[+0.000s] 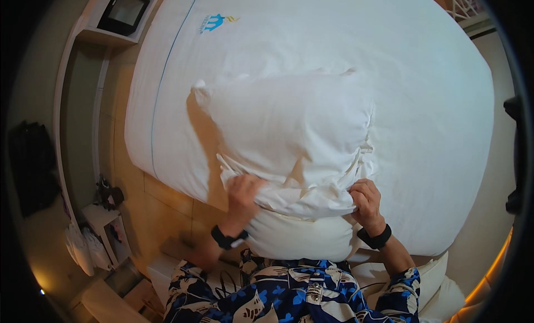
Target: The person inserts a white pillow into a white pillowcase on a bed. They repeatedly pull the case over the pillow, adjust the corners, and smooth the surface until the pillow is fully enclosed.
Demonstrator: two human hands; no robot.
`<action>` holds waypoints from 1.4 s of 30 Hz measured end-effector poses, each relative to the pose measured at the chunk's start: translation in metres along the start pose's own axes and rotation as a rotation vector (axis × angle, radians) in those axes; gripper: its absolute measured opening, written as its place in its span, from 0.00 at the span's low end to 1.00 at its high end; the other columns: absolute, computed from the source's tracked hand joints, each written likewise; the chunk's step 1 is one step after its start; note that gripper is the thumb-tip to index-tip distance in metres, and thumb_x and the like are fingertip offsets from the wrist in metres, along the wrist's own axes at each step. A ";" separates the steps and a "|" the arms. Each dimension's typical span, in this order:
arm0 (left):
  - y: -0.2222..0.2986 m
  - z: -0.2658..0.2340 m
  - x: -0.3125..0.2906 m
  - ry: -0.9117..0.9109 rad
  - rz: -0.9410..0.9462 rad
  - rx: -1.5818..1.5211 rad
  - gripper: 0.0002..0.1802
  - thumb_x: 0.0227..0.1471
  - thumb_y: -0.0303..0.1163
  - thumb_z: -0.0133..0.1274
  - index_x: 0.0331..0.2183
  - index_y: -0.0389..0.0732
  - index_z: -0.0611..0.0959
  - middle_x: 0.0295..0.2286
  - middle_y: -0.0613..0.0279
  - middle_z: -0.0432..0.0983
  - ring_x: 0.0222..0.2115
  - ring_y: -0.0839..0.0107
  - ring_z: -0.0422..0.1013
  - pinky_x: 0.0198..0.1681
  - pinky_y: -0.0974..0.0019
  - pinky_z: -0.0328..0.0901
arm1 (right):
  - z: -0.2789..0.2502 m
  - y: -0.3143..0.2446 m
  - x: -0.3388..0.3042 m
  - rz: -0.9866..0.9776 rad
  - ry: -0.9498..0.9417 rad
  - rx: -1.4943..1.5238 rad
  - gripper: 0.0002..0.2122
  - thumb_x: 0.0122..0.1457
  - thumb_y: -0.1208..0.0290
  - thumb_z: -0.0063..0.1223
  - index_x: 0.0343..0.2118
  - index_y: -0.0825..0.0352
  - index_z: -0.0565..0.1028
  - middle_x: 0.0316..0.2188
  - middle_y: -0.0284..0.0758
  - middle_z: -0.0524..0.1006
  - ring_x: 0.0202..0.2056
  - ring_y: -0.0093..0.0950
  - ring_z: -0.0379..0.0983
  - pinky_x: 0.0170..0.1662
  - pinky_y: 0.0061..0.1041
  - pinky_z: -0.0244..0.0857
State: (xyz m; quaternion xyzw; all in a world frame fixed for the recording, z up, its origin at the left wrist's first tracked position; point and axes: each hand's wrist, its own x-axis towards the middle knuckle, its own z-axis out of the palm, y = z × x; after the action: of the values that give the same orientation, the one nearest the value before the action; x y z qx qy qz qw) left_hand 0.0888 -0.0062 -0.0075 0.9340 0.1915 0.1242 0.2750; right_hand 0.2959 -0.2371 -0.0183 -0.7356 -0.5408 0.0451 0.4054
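Note:
A white pillowcase (261,117) is drawn partway over a cream-white pillow (300,237), whose bare near end rests against my patterned shirt. The case's open edge is bunched and wrinkled across the pillow. At its left side my left hand (243,198), slightly blurred, is closed on the gathered cloth. My right hand (365,202) pinches the edge at the right side, its fingers curled round the fabric. Both wrists wear black bands. The covered part of the pillow lies on the white bed, its far corners poking up.
The bed (428,128) has a white cover with a blue stripe and a small logo. Along the left wall stand a shelf with a dark screen (123,10) and a small white cabinet (108,234). More pillows (439,289) lie at lower right.

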 end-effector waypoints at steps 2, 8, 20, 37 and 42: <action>-0.040 0.001 -0.003 0.074 -0.102 0.091 0.12 0.34 0.25 0.55 0.29 0.40 0.77 0.28 0.57 0.71 0.32 0.56 0.67 0.38 0.57 0.59 | -0.001 0.001 0.006 -0.016 -0.022 -0.005 0.10 0.30 0.81 0.52 0.22 0.69 0.69 0.25 0.38 0.71 0.28 0.36 0.69 0.29 0.31 0.62; -0.082 0.011 -0.048 0.046 -0.631 -0.229 0.09 0.38 0.23 0.53 0.29 0.37 0.74 0.25 0.53 0.70 0.29 0.54 0.67 0.32 0.59 0.62 | 0.005 0.019 0.003 0.037 -0.187 -0.027 0.15 0.29 0.82 0.53 0.26 0.68 0.70 0.25 0.35 0.69 0.27 0.35 0.65 0.29 0.29 0.58; -0.057 0.003 -0.038 0.215 -0.177 0.052 0.11 0.40 0.25 0.54 0.31 0.37 0.75 0.44 0.52 0.69 0.46 0.56 0.65 0.49 0.58 0.58 | -0.008 0.006 0.031 -0.013 -0.259 -0.119 0.16 0.24 0.81 0.57 0.24 0.66 0.70 0.27 0.35 0.69 0.32 0.35 0.66 0.41 0.35 0.60; -0.062 0.000 -0.040 -0.206 -0.349 -0.290 0.13 0.39 0.30 0.55 0.32 0.37 0.75 0.28 0.48 0.73 0.31 0.52 0.70 0.34 0.60 0.65 | 0.011 0.023 0.018 0.012 -0.362 0.034 0.20 0.19 0.80 0.58 0.20 0.66 0.62 0.23 0.37 0.65 0.27 0.39 0.63 0.33 0.32 0.57; -0.055 -0.005 -0.034 0.014 -0.175 -0.142 0.14 0.36 0.25 0.56 0.32 0.35 0.75 0.29 0.51 0.72 0.33 0.53 0.70 0.36 0.61 0.64 | 0.010 0.019 0.022 0.095 -0.199 -0.008 0.19 0.20 0.83 0.57 0.24 0.67 0.67 0.27 0.37 0.69 0.28 0.38 0.65 0.32 0.32 0.59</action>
State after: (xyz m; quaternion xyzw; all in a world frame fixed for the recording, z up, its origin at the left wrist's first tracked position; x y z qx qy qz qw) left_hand 0.0411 0.0240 -0.0387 0.8910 0.2646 0.1194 0.3489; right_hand 0.3139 -0.2150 -0.0291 -0.7541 -0.5429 0.1348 0.3441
